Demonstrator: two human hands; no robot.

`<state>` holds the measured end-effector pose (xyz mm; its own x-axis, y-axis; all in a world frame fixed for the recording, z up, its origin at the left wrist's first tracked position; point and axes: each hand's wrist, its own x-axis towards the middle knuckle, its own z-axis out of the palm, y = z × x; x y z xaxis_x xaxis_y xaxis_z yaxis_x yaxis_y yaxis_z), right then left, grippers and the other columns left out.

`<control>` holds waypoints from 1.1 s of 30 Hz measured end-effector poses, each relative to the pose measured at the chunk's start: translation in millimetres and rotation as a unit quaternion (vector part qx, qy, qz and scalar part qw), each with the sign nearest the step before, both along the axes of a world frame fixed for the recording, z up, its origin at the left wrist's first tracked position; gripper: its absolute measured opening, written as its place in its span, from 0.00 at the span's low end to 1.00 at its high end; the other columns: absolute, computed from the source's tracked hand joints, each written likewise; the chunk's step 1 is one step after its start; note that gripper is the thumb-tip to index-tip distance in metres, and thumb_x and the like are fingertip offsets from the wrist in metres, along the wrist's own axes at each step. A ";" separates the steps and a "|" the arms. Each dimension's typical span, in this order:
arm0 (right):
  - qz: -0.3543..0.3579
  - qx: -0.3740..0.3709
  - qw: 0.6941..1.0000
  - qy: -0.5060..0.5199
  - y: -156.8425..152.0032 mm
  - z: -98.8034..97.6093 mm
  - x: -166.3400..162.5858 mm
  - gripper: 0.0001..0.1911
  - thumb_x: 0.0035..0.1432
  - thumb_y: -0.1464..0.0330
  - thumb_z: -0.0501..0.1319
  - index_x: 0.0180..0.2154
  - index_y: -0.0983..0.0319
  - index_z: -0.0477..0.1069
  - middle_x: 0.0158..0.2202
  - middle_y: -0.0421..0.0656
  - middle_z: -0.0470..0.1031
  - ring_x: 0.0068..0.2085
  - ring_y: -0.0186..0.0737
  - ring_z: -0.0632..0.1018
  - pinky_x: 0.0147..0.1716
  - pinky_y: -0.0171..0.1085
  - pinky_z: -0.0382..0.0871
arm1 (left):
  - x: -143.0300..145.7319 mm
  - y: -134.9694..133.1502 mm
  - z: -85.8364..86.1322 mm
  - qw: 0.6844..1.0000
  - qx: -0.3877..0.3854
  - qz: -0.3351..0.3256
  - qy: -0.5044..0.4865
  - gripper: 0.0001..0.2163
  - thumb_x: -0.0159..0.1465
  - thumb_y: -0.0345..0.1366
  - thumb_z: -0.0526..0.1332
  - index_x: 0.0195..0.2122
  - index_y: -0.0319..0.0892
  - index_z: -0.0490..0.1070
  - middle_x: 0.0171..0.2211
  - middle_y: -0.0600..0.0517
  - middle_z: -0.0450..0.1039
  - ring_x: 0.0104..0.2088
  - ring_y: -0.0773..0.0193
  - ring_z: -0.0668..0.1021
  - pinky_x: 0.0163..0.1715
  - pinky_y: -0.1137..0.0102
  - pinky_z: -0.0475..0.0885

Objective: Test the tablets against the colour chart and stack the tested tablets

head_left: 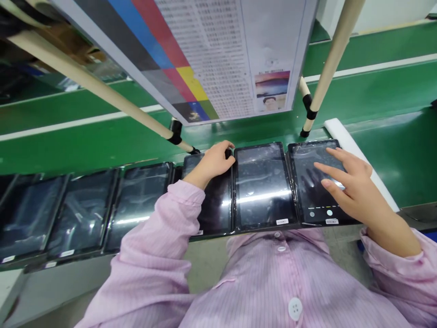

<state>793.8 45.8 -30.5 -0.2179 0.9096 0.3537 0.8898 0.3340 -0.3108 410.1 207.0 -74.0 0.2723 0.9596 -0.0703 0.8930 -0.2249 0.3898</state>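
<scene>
Gripping top edge of glossy black tablet (pixel 215 207), frame centre, with curled left hand (pixel 214 162); spreading open right hand (pixel 348 183) over lit-screen black tablet (pixel 312 202), centre right. Probably best tapped lightly.

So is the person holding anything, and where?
The left hand grips a tablet by its top edge. The right hand holds nothing; its open fingers are over the rightmost tablet.

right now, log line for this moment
left hand: grips tablet top edge | right hand: fingers spread over rightmost tablet | middle tablet: untouched
</scene>
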 end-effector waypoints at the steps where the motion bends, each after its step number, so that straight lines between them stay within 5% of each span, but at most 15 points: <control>1: 0.005 0.005 1.000 -0.003 0.0 2.9 -1.9 0.20 0.75 0.56 0.53 0.57 0.49 0.80 0.70 0.48 0.71 0.70 0.60 0.70 0.65 0.66 0.64 | -1.2 0.2 0.7 1.000 -0.005 0.002 -0.006 0.22 0.61 0.36 0.60 0.57 0.41 0.71 0.51 0.41 0.78 0.53 0.45 0.79 0.57 0.54 0.73; 13: -0.060 0.026 0.997 0.047 -21.9 -8.9 40.5 0.19 0.75 0.55 0.56 0.57 0.53 0.79 0.68 0.53 0.72 0.69 0.65 0.73 0.65 0.70 0.68 | 2.9 7.0 15.4 0.999 -0.051 -0.016 -0.007 0.28 0.58 0.31 0.57 0.62 0.39 0.67 0.49 0.42 0.74 0.53 0.47 0.79 0.59 0.53 0.73; 17: -0.078 0.013 0.995 0.058 -25.5 -10.1 49.1 0.18 0.75 0.55 0.56 0.57 0.50 0.78 0.69 0.52 0.71 0.69 0.65 0.73 0.64 0.71 0.67 | 63.9 12.2 26.8 0.997 -0.033 -0.075 -0.001 0.24 0.63 0.33 0.57 0.61 0.40 0.70 0.62 0.40 0.70 0.67 0.48 0.70 0.70 0.56 0.64; 21: -0.081 0.008 0.995 0.052 -31.8 -9.9 54.4 0.17 0.74 0.57 0.57 0.58 0.48 0.78 0.68 0.50 0.72 0.68 0.64 0.74 0.64 0.69 0.68 | 140.1 10.8 23.2 0.993 -0.047 -0.105 0.028 0.18 0.70 0.41 0.58 0.56 0.37 0.75 0.54 0.38 0.76 0.58 0.44 0.77 0.63 0.51 0.69; 24: -0.081 -0.009 0.996 0.047 -39.2 -9.8 60.5 0.17 0.74 0.58 0.57 0.59 0.47 0.77 0.68 0.49 0.72 0.68 0.63 0.74 0.65 0.68 0.68 | 169.1 10.6 17.3 0.993 -0.058 -0.086 0.053 0.13 0.69 0.38 0.59 0.48 0.38 0.78 0.50 0.36 0.77 0.55 0.40 0.78 0.59 0.47 0.70; 29: -0.055 0.008 0.998 0.020 -37.8 -8.7 57.5 0.17 0.74 0.59 0.57 0.58 0.53 0.78 0.66 0.52 0.74 0.66 0.64 0.76 0.61 0.67 0.70 | 173.7 11.8 22.5 0.992 -0.075 -0.091 0.049 0.18 0.69 0.34 0.59 0.59 0.41 0.74 0.55 0.37 0.76 0.59 0.40 0.77 0.61 0.45 0.68; 33: 0.034 0.016 0.999 -0.027 -25.0 -2.0 19.1 0.17 0.75 0.61 0.56 0.58 0.55 0.77 0.66 0.53 0.74 0.68 0.62 0.74 0.60 0.64 0.70 | 149.8 -3.6 48.0 0.993 -0.062 -0.100 -0.003 0.30 0.71 0.40 0.61 0.72 0.39 0.61 0.68 0.36 0.66 0.67 0.42 0.71 0.66 0.47 0.65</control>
<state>813.0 20.8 -32.4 -0.2977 0.8807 0.3684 0.8798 0.4029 -0.2522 559.9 203.3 -26.0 0.4570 0.8705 -0.1828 0.8329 -0.3467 0.4315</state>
